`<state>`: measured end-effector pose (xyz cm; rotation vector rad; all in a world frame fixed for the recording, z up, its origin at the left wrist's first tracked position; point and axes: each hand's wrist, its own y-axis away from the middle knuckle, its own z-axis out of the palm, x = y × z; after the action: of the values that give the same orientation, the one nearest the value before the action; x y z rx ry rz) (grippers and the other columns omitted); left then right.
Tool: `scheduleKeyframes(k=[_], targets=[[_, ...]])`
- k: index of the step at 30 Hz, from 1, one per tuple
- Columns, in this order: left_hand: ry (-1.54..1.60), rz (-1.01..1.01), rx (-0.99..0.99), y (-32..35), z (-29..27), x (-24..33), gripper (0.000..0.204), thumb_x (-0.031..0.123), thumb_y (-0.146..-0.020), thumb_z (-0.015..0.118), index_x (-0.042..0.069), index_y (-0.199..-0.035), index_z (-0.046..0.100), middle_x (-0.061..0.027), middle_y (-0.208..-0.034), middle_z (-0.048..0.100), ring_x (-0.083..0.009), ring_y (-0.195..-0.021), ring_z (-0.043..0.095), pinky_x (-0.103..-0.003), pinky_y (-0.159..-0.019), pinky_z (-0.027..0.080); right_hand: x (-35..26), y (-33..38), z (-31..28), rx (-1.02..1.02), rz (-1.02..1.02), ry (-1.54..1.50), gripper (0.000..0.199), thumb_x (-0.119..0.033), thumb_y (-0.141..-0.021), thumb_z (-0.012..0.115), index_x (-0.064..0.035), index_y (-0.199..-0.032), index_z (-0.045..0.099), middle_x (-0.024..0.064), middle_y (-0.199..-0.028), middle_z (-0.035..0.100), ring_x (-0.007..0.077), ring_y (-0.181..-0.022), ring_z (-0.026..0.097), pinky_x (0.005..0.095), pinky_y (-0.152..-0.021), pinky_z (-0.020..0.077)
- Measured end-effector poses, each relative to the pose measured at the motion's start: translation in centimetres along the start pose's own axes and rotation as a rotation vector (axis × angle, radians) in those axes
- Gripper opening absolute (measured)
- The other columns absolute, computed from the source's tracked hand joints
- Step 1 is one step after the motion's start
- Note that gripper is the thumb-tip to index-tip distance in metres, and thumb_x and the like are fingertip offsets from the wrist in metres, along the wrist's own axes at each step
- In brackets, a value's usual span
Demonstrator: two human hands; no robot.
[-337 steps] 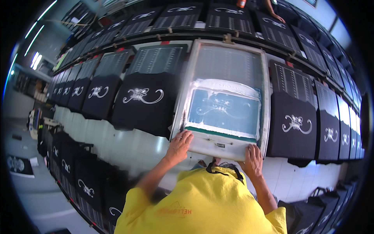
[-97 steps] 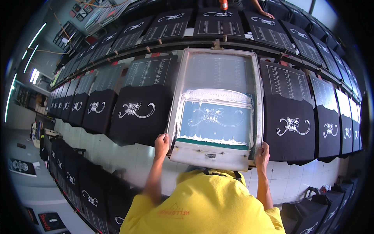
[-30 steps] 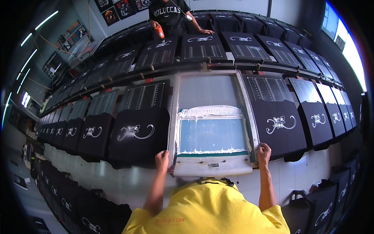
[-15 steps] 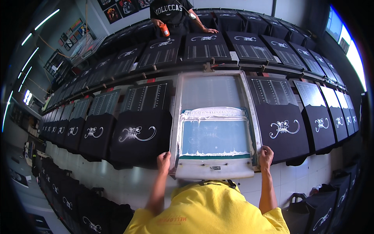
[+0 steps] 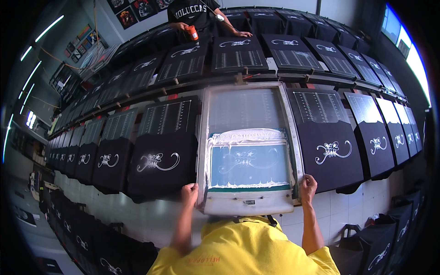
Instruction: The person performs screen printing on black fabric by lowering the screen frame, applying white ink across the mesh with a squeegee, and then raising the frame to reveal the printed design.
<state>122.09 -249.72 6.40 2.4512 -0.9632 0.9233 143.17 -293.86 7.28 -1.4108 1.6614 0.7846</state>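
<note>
A screen printing frame (image 5: 288, 133) lies in front of me over one place in the row of black shirts. Thick white ink (image 5: 247, 135) forms a ridge across its blue mesh (image 5: 229, 176), with a thinner ragged line at the near end. Through the mesh a curling scorpion-like design shows faintly. My left hand (image 5: 189, 193) is closed on the frame's near left edge, and my right hand (image 5: 308, 187) is closed on the near right edge. A pale squeegee-like bar or tray (image 5: 247, 205) spans the near end between them.
Black shirts with white designs lie on boards to the left (image 5: 158, 160) and right (image 5: 333, 153). Beyond a rail (image 5: 183, 87) runs another row of boards. Across it, a person in a black shirt (image 5: 195, 18) holds an orange heat gun (image 5: 191, 33).
The design shows more distinctly through the mesh now. In the picture, the frame and both hands sit slightly lower and further left, as the whole view has shifted. Both hands keep their grip.
</note>
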Motion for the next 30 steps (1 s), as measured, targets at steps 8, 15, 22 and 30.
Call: scheduleKeyframes(k=[8,15,22,30], targets=[[-0.057,0.068,0.041,0.0,0.0,0.8,0.036,0.025,-0.091,0.06,-0.007,-0.074,0.057,-0.0248,-0.063,0.05,-0.0348,-0.052,0.048,-0.043,-0.056,0.039,1.4,0.0,0.0,0.0,-0.053,0.038,0.016,-0.01,-0.09,0.059,0.0002,-0.1,0.067,0.0162,-0.079,0.069,0.0268,-0.072,0.067,0.0367,-0.068,0.0501],[-0.165,0.193,0.093,2.4,-1.9,2.3,0.033,0.032,-0.09,0.064,0.003,-0.103,0.069,-0.016,-0.098,0.07,-0.0348,-0.09,0.066,-0.041,-0.081,0.052,-2.5,2.1,-1.6,-0.074,-0.439,0.208,0.03,-0.012,-0.089,0.062,-0.0001,-0.116,0.062,0.0186,-0.11,0.066,0.0337,-0.101,0.063,0.0399,-0.089,0.0503],[-0.352,0.806,-0.454,8.3,-6.4,7.7,0.05,0.029,-0.082,0.068,0.005,-0.126,0.062,-0.0107,-0.14,0.052,-0.0326,-0.136,0.041,-0.047,-0.112,0.033,-7.0,8.0,-6.0,-0.855,-0.808,0.73,0.079,-0.025,-0.07,0.084,-0.0112,-0.138,0.047,0.0103,-0.147,0.041,0.033,-0.14,0.032,0.0443,-0.115,0.0325],[-0.345,0.795,-0.406,5.5,-4.0,9.0,0.05,0.0,-0.068,0.059,0.001,-0.118,0.059,-0.0157,-0.114,0.057,-0.0348,-0.109,0.056,-0.041,-0.094,0.049,-10.2,5.1,-3.4,-0.734,-0.97,0.752,0.044,-0.007,-0.065,0.071,-0.0033,-0.107,0.059,0.012,-0.102,0.062,0.0303,-0.098,0.06,0.0426,-0.088,0.0507]])
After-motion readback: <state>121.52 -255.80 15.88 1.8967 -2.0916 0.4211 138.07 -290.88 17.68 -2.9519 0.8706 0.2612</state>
